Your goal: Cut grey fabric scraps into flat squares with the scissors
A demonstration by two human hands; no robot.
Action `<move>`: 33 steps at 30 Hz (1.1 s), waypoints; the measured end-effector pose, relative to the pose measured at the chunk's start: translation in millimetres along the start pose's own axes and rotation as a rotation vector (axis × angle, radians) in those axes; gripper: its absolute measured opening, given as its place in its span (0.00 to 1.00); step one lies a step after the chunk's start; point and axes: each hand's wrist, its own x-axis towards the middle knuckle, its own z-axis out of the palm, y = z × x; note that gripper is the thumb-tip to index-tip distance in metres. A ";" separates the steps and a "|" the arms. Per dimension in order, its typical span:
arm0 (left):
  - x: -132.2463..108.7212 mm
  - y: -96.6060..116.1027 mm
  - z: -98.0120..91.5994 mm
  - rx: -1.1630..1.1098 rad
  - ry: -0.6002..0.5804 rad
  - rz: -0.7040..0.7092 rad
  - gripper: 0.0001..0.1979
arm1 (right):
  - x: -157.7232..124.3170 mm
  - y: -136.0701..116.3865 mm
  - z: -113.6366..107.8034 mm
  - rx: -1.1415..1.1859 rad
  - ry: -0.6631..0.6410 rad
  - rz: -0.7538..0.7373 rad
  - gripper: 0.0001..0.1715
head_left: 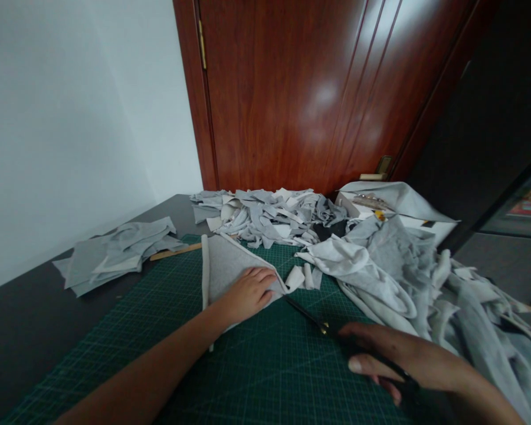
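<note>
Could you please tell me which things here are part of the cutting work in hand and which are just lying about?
In use:
- left hand pressing flat on the grey fabric piece
- right hand holding the scissors
- green cutting mat underneath

Lying about:
- scrap heap by the door
- fabric stack on the left
- wooden ruler
- fabric pile on the right
</note>
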 end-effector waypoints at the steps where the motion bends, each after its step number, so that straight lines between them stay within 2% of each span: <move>1: 0.1 0.2 -0.2 -0.030 0.005 0.019 0.17 | 1.9 0.9 0.7 0.006 0.010 0.003 0.38; 5: 2.3 -2.3 -1.5 -0.097 0.017 0.062 0.19 | 8.6 5.2 2.7 0.021 0.023 0.009 0.37; 9: 11.7 -6.7 -5.5 -0.096 -0.021 0.064 0.20 | 12.0 6.4 3.8 0.035 0.032 0.006 0.38; 14: 22.5 -8.1 0.1 -0.092 -0.005 0.010 0.16 | 9.3 8.3 1.9 0.032 0.058 0.019 0.37; 19: 22.4 -5.3 4.6 -0.092 -0.003 -0.015 0.16 | 11.8 8.6 2.4 0.055 0.053 0.025 0.38; 33: 22.9 -4.6 3.8 -0.081 0.001 -0.025 0.26 | 29.1 -4.6 15.4 0.108 0.109 -0.005 0.36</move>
